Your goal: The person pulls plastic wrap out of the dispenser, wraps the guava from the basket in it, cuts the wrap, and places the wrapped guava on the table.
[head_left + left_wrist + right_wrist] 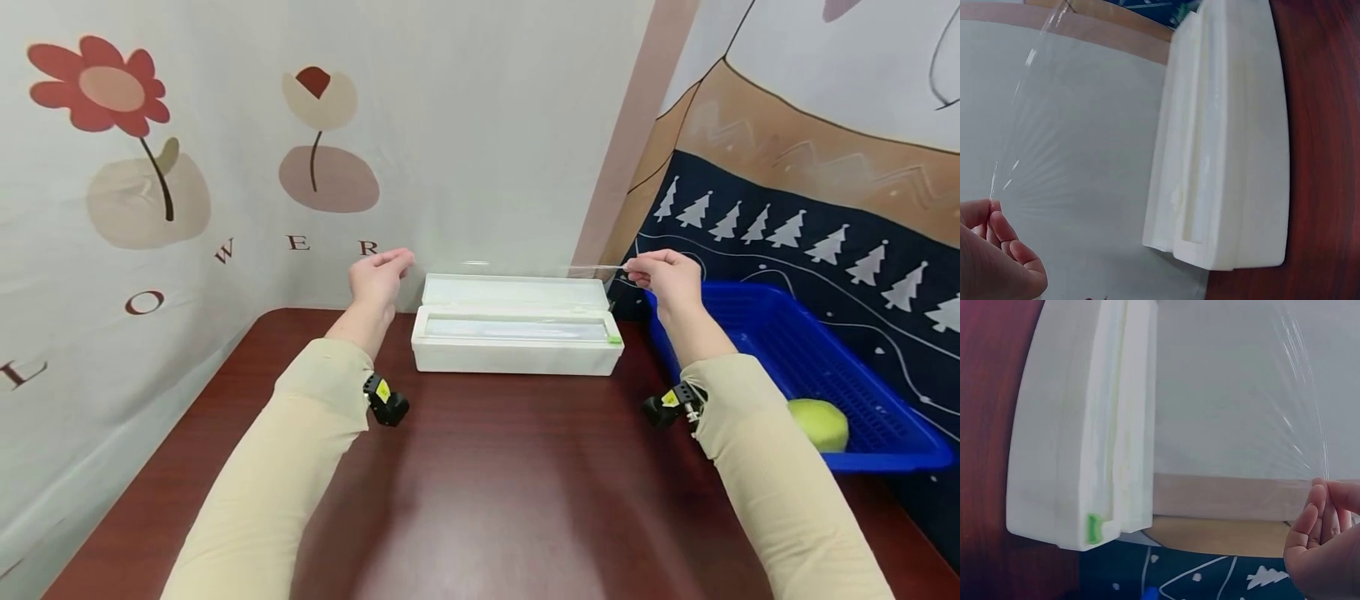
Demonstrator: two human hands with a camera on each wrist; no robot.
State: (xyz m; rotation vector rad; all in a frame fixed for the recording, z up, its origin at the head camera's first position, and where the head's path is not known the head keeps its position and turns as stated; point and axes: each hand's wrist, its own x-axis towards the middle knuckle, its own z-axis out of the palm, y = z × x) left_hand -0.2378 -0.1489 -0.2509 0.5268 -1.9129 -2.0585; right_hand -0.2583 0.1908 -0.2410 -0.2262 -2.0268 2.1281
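A sheet of clear cling film [1300,375] is stretched taut between my two hands, above and behind a long white dispenser box [517,358]. My left hand [378,282] pinches one corner of the film between thumb and fingers, with creases fanning out from the grip in the left wrist view. The opposite corner is pinched by my right hand [669,282]. The box's lid [517,292] stands raised at the back. A green slider [1094,529] sits at the right end of the box's slot. How the film's lower edge meets the box is hard to see.
The box stands at the back of a dark red-brown table [517,483]. To the right is a blue plastic basket [892,460] with a yellow-green rounded thing [821,425] in it, partly behind my right sleeve. A printed cloth [480,125] hangs behind the table.
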